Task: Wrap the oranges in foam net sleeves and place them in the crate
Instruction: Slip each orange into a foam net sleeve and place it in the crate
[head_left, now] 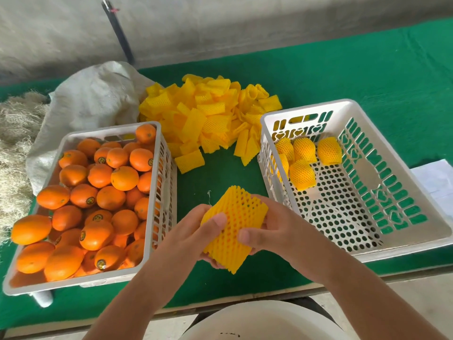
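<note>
Low at centre frame, left hand point(196, 231) and right hand point(272, 229) grip a netted orange point(232, 229) from both sides — seating the sleeve, likely — crate point(416, 231) waiting right, few wrapped inside.

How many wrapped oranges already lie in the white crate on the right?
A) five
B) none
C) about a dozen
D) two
A: five sleeved oranges cluster in the far left corner of the right crate, the rest of its perforated floor showing bare.
</note>
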